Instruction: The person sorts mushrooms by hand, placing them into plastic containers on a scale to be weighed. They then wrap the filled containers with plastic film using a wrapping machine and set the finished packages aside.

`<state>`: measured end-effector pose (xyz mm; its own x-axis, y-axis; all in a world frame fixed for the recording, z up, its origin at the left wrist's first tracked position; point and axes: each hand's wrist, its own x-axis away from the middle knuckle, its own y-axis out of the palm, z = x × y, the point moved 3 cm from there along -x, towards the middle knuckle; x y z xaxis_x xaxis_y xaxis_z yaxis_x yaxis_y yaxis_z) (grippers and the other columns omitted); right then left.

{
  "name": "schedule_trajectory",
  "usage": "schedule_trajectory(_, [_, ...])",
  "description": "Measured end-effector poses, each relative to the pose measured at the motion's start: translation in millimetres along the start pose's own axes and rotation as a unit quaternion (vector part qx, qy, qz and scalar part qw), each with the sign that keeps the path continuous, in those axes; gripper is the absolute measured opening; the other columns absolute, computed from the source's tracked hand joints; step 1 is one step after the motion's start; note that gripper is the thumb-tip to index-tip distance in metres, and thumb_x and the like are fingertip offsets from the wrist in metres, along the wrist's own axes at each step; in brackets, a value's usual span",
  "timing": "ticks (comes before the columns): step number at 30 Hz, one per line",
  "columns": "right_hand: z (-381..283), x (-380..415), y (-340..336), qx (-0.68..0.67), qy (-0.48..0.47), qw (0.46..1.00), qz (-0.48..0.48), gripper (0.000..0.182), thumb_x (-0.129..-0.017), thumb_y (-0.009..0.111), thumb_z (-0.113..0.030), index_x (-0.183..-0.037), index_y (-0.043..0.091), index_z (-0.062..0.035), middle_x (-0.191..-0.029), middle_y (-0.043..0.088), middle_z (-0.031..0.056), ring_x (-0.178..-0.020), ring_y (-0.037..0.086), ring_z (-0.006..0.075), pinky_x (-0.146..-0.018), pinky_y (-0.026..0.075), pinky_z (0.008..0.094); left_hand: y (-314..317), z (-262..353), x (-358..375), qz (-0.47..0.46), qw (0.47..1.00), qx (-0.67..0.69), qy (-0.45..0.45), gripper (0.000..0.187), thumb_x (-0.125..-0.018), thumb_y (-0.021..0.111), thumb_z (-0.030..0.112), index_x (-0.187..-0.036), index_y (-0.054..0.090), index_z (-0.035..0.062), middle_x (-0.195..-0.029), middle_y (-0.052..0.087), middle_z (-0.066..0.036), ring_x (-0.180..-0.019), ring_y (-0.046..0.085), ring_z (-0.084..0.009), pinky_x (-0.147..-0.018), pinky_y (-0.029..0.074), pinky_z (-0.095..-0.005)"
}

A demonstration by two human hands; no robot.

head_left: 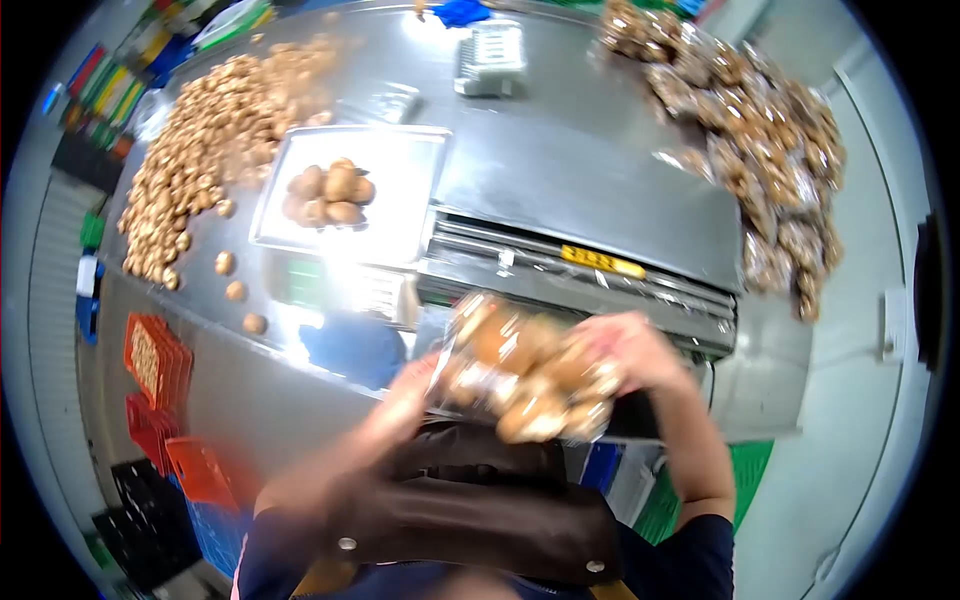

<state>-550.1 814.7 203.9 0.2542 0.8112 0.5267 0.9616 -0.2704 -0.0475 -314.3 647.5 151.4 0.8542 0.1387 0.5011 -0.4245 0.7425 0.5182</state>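
Note:
A clear plastic bag of brown mushrooms [530, 375] hangs in front of my body, blurred by motion. At its left edge, my left hand [408, 392] is closed on the plastic. My right hand [635, 350] grips the opposite end, its fingers partly hidden by the bag and blur. Just beyond the bag is a wrapping machine [590, 285] with long metal bars and a yellow label. To its left, several loose mushrooms [335, 195] lie on the shiny metal weighing tray [410, 200].
Loose mushrooms [215, 135] are heaped on the left of the steel table [230, 360]. Filled bags [770, 150] are piled at the right. A stack of white trays [490, 58] stands at the back. Red crates [205, 470] are on the floor at left.

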Motion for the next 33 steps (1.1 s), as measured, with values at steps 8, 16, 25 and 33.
schedule_trajectory(8, [-132.8, -66.3, -141.5, -0.211, -0.398, 0.789, 0.418, 0.039, -0.100, 0.047, -0.030, -0.124, 0.052, 0.0004, -0.115, 0.062, 0.0147, -0.085, 0.064, 0.0161, -0.067, 0.053, 0.0262, -227.7, 160.8, 30.9, 0.423, 0.796, -0.279, 0.331, 0.026, -0.088, 0.057, 0.006, -0.113, 0.060, -0.0029, -0.102, 0.067, -0.013, -0.088, 0.064, -0.0180, -0.075, 0.051, -0.0283])
schedule_trajectory(16, [-140.0, -275.5, 121.7, 0.389, -0.136, 0.906, 0.098, 0.056, -0.085, 0.063, -0.015, -0.130, 0.042, 0.0100, -0.111, 0.061, 0.0293, -0.104, 0.062, 0.0392, -0.090, 0.050, 0.0426, -306.9, 204.8, -31.3, 0.367, 0.863, -0.324, 0.128, 0.048, -0.073, 0.057, -0.005, -0.121, 0.055, -0.0078, -0.099, 0.066, -0.009, -0.076, 0.061, -0.0142, -0.062, 0.051, -0.0249])
schedule_trajectory(25, [-140.2, -307.6, 135.0, 0.284, -0.040, 0.953, 0.099, 0.058, -0.076, 0.056, 0.004, -0.129, 0.035, 0.0164, -0.072, 0.065, 0.0220, -0.057, 0.067, 0.0298, -0.050, 0.055, 0.0382, -293.9, 213.1, -36.2, 0.314, 0.864, -0.371, 0.129, 0.034, -0.069, 0.060, -0.008, -0.103, 0.058, -0.0044, -0.081, 0.064, -0.005, -0.069, 0.061, -0.0134, -0.057, 0.049, -0.0231])
schedule_trajectory(33, [-136.2, -194.8, 26.6, 0.205, -0.168, 0.949, 0.171, 0.067, -0.076, 0.063, 0.004, -0.137, 0.034, 0.0049, -0.079, 0.063, 0.0124, -0.055, 0.063, 0.0168, -0.049, 0.053, 0.0299, -161.1, 230.5, -61.5, 0.177, 0.903, -0.307, 0.241, 0.039, -0.070, 0.064, -0.003, -0.108, 0.055, -0.0048, -0.082, 0.063, -0.008, -0.067, 0.060, -0.0129, -0.056, 0.050, -0.0245])
